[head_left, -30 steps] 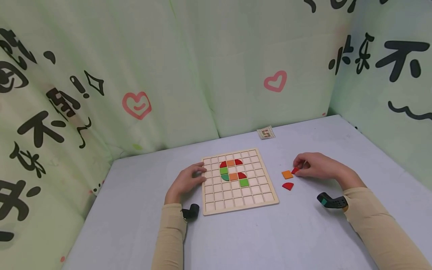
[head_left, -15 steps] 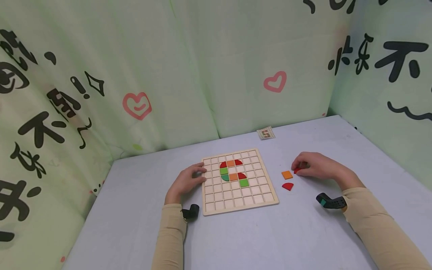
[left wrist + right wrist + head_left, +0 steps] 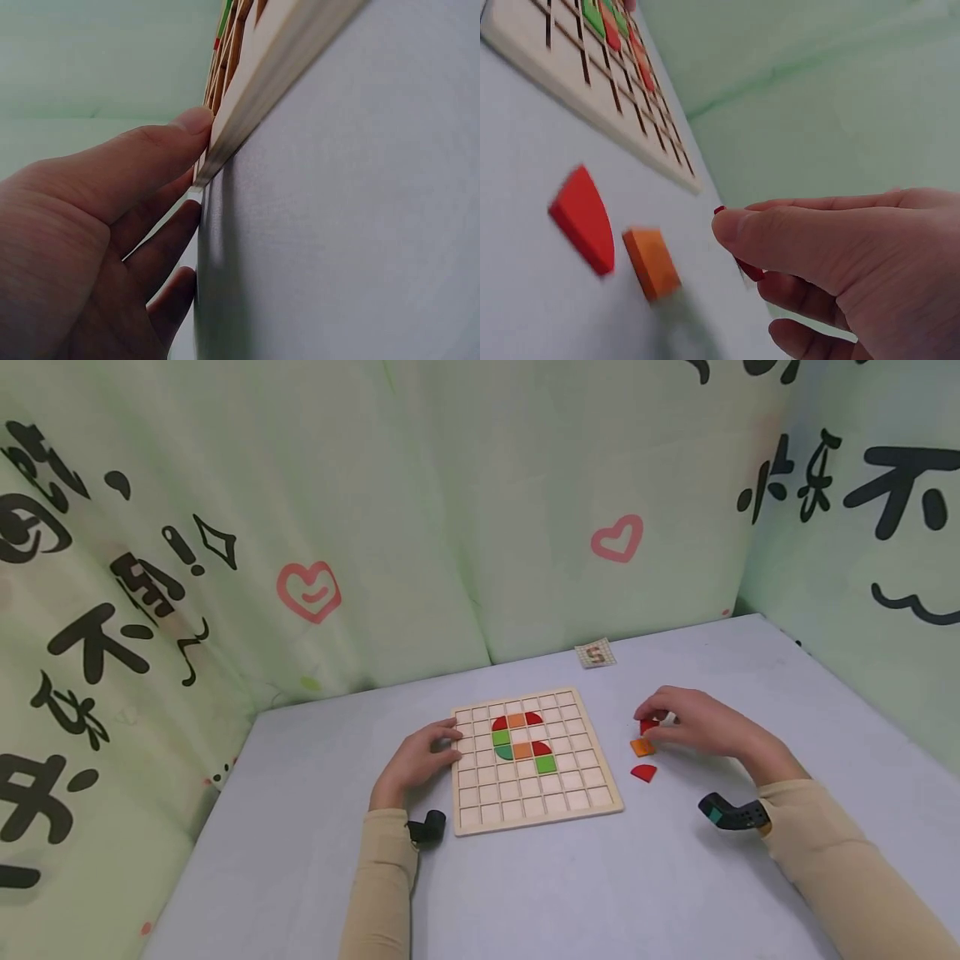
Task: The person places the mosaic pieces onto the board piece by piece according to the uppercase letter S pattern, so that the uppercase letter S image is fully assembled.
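A square wooden grid board (image 3: 525, 812) lies on the table, with several red, orange, green and teal tiles set in its cells. At its left edge, my left hand (image 3: 417, 757) rests with thumb and fingertips against the rim; in the left wrist view the thumb (image 3: 161, 150) touches the rim and the other fingers extend loosely. My right hand (image 3: 693, 718), to the right of the board, pinches a red piece (image 3: 648, 726) between thumb and fingers, mostly hidden by the thumb in the right wrist view. Just below it lies an orange square tile (image 3: 642, 747), and nearer me a red quarter-circle tile (image 3: 643, 773).
A small card (image 3: 596, 653) with a grid pattern lies at the table's back edge. Pale green curtains (image 3: 420, 527) with black writing and pink hearts hang behind and at the sides. Each wrist carries a black camera, such as the right one (image 3: 731, 812).
My right hand has moved a little left and away from me with the red piece, now above the orange tile. The left hand stays at the board. The head view has shifted slightly.
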`<action>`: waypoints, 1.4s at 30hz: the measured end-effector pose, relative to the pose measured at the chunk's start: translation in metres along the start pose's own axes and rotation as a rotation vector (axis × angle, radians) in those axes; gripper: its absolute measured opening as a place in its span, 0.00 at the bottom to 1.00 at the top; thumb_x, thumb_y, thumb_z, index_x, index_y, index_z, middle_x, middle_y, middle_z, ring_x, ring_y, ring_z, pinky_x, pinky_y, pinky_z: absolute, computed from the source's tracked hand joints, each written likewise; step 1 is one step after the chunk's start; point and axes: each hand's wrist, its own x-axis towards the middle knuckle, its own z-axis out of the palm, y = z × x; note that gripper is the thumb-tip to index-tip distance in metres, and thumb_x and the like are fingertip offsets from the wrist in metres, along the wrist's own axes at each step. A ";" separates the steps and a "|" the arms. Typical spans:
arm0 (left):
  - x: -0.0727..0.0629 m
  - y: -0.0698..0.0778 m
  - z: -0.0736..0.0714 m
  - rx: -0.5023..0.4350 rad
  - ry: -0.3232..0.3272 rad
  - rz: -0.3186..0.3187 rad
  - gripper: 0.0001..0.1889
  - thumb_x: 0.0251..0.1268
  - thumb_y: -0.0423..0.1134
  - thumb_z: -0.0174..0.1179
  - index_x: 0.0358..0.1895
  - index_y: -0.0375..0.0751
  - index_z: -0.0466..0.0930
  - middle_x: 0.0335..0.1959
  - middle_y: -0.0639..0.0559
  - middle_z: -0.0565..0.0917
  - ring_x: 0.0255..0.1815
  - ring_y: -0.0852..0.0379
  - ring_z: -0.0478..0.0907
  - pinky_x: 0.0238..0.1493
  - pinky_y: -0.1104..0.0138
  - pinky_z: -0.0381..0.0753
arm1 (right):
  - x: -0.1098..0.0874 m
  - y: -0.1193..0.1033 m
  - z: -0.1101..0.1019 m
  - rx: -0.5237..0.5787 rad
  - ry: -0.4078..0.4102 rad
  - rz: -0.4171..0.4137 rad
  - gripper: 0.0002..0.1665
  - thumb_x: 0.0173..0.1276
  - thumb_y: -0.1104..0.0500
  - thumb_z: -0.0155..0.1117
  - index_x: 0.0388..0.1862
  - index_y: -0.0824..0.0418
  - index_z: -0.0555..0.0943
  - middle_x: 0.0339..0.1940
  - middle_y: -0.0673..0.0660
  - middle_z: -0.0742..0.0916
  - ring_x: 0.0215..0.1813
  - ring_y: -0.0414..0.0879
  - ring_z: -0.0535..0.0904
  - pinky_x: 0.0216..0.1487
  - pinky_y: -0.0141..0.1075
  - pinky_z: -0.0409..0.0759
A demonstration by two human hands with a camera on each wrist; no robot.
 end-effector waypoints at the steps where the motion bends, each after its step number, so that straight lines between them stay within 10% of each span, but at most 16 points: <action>1: 0.000 0.000 0.000 0.002 0.001 0.000 0.17 0.67 0.37 0.65 0.58 0.41 0.82 0.76 0.50 0.69 0.80 0.45 0.59 0.79 0.50 0.59 | 0.002 -0.009 0.002 0.007 -0.006 -0.024 0.17 0.65 0.60 0.71 0.53 0.62 0.84 0.44 0.52 0.85 0.48 0.47 0.79 0.50 0.43 0.84; 13: 0.001 -0.001 0.000 0.016 -0.003 -0.002 0.18 0.67 0.38 0.65 0.58 0.41 0.82 0.76 0.50 0.69 0.80 0.46 0.59 0.79 0.50 0.59 | 0.025 -0.083 0.060 -0.099 -0.114 -0.423 0.07 0.66 0.60 0.71 0.43 0.54 0.86 0.39 0.45 0.82 0.43 0.39 0.74 0.46 0.34 0.80; 42: 0.000 0.000 -0.002 0.004 -0.003 0.008 0.18 0.67 0.38 0.65 0.58 0.40 0.82 0.76 0.49 0.69 0.80 0.46 0.59 0.80 0.51 0.58 | 0.038 -0.092 0.075 -0.143 -0.095 -0.391 0.06 0.65 0.61 0.71 0.40 0.57 0.86 0.34 0.48 0.82 0.35 0.39 0.72 0.38 0.31 0.77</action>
